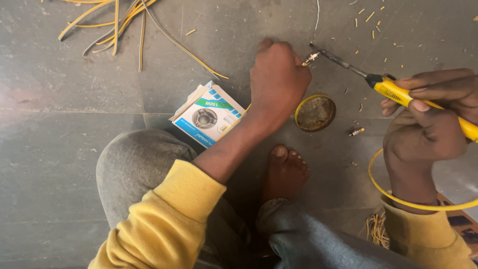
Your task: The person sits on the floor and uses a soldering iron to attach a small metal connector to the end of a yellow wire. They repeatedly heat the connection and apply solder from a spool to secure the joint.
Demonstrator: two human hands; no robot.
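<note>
Head view: we sit on a grey floor (59, 149). Largest loose item is a small cardboard box (209, 115), flaps shut, contents hidden, lying just left of our left forearm. Next, a round yellow-rimmed tin (315, 113), open, with brownish residue inside. Our right hand (428, 129) has fingers wrapped around a yellow-handled soldering iron (398, 89), its tip at a tiny metal connector (309, 59) that our left hand (279, 79) pinches, fingers curled tight. A spare connector (356, 131) lies near the tin.
</note>
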